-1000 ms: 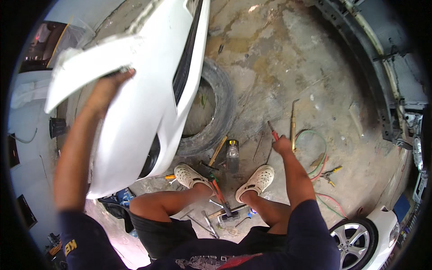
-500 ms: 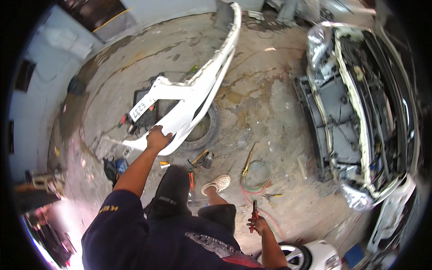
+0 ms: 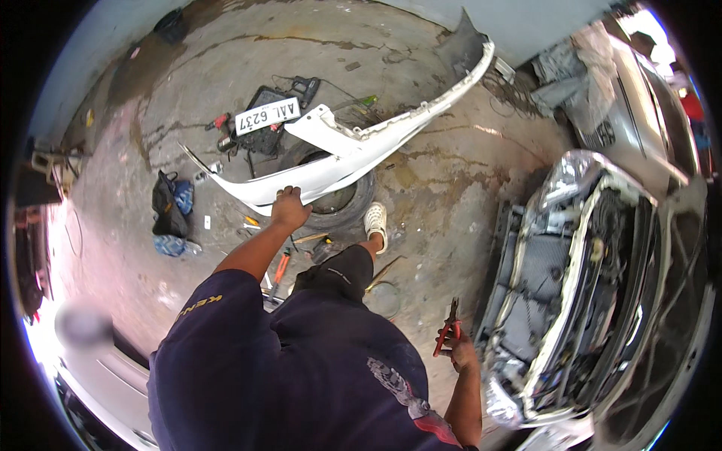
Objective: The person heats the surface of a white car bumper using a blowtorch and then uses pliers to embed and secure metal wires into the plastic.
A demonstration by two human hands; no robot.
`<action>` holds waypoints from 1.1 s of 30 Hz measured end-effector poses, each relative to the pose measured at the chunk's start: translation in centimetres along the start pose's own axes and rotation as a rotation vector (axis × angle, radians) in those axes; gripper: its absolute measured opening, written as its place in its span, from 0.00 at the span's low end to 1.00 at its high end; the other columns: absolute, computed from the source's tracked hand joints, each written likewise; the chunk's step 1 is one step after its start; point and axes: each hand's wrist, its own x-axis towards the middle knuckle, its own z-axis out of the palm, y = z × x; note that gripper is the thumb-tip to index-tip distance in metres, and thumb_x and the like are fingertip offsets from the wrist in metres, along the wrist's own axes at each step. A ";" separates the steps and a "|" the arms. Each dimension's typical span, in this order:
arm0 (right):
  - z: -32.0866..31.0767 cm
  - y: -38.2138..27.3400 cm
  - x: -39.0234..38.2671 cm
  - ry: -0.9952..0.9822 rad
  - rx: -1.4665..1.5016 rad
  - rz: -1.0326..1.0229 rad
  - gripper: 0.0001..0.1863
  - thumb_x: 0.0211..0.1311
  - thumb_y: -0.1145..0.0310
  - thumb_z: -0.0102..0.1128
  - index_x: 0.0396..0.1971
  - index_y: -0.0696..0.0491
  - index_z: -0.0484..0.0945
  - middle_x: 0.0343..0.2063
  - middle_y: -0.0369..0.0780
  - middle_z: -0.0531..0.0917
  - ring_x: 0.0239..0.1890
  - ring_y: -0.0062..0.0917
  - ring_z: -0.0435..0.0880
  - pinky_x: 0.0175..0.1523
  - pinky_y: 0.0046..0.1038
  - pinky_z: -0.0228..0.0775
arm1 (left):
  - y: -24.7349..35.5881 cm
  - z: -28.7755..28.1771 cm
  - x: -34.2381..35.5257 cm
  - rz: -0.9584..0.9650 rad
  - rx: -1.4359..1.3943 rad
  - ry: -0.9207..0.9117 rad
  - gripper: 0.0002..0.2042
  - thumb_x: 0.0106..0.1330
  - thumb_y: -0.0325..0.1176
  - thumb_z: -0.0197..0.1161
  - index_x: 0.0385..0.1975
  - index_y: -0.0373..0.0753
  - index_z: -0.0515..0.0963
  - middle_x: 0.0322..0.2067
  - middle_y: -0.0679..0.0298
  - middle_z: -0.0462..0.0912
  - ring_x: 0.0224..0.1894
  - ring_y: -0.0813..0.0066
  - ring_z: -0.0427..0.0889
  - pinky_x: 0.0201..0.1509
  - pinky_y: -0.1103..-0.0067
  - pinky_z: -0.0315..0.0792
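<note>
A long white car bumper (image 3: 353, 157) rests across a black tyre (image 3: 353, 201) on the concrete floor. My left hand (image 3: 290, 207) grips its near edge, fingers curled over the top. In my right hand (image 3: 459, 350), held out low on the right, is a pair of red-handled pliers (image 3: 452, 328) with the jaws pointing up. The pliers touch nothing else. A white number plate (image 3: 267, 116) lies beyond the bumper, next to a black tool case (image 3: 262, 142).
On the right stands a car front (image 3: 553, 270) with its radiator exposed. Orange-handled cutters (image 3: 281, 267) and a dark bag (image 3: 170, 207) lie on the floor to the left. A torch-like brass tool (image 3: 385, 273) lies near my leg. Another vehicle (image 3: 632, 113) stands behind, right.
My view has turned, and the bumper now sits more level across it. My left hand stays on the bumper; my right hand still holds the pliers. My shod foot is now beside the tyre.
</note>
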 end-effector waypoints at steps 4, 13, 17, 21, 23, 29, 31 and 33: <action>-4.5 -10.4 4.1 -0.070 -0.059 0.032 0.35 0.64 0.79 0.60 0.73 0.53 0.70 0.57 0.44 0.85 0.53 0.36 0.88 0.48 0.38 0.85 | 2.4 1.1 4.6 -0.091 0.079 0.145 0.33 0.65 0.51 0.76 0.64 0.37 0.76 0.70 0.53 0.72 0.77 0.51 0.65 0.74 0.52 0.67; -9.5 -36.3 16.1 -0.242 -0.538 0.035 0.24 0.73 0.74 0.60 0.67 0.57 0.73 0.49 0.44 0.84 0.45 0.36 0.88 0.45 0.40 0.90 | 7.3 -1.6 9.8 -0.423 -0.107 -0.071 0.32 0.63 0.44 0.76 0.65 0.38 0.75 0.67 0.51 0.76 0.71 0.50 0.74 0.70 0.58 0.76; -5.5 -48.5 22.5 -0.309 -0.675 0.052 0.17 0.75 0.75 0.58 0.61 0.58 0.77 0.41 0.43 0.85 0.42 0.33 0.89 0.43 0.37 0.87 | 5.8 -1.2 9.8 -0.560 -0.498 -0.065 0.43 0.58 0.43 0.80 0.73 0.36 0.69 0.63 0.47 0.80 0.64 0.50 0.83 0.67 0.62 0.79; -1.6 -59.9 32.3 -0.520 -1.042 0.078 0.22 0.73 0.75 0.60 0.65 0.53 0.77 0.39 0.41 0.86 0.40 0.31 0.89 0.40 0.39 0.83 | 12.2 -5.9 11.3 -0.906 -1.619 0.009 0.59 0.57 0.54 0.83 0.83 0.41 0.51 0.76 0.46 0.66 0.73 0.48 0.73 0.71 0.52 0.72; 3.4 -64.9 35.4 -0.554 -1.465 -0.038 0.24 0.71 0.73 0.60 0.66 0.50 0.77 0.40 0.44 0.87 0.41 0.35 0.90 0.41 0.42 0.81 | 14.4 -6.5 12.5 -0.969 -1.801 0.340 0.63 0.57 0.55 0.84 0.84 0.42 0.44 0.78 0.44 0.60 0.76 0.48 0.69 0.73 0.49 0.67; 14.8 -74.9 44.3 -0.722 -1.826 -0.398 0.23 0.65 0.71 0.58 0.60 0.52 0.76 0.35 0.45 0.85 0.34 0.36 0.85 0.40 0.39 0.77 | 14.0 -9.0 17.1 -0.988 -1.372 0.988 0.59 0.62 0.57 0.79 0.84 0.35 0.48 0.80 0.42 0.57 0.81 0.49 0.60 0.82 0.63 0.56; 17.3 -76.6 44.4 -0.778 -1.806 -0.413 0.20 0.63 0.72 0.58 0.56 0.54 0.76 0.31 0.42 0.83 0.30 0.32 0.83 0.38 0.37 0.76 | 12.7 -8.7 18.3 -0.997 -1.284 0.952 0.54 0.64 0.60 0.76 0.82 0.35 0.56 0.79 0.39 0.59 0.81 0.51 0.61 0.82 0.66 0.56; 18.9 -77.4 45.4 -0.832 -1.773 -0.411 0.19 0.63 0.72 0.58 0.55 0.54 0.76 0.31 0.43 0.83 0.31 0.32 0.83 0.39 0.38 0.76 | 11.9 -7.4 18.5 -1.117 -1.273 0.898 0.45 0.65 0.54 0.78 0.75 0.36 0.66 0.59 0.50 0.80 0.60 0.62 0.79 0.65 0.70 0.71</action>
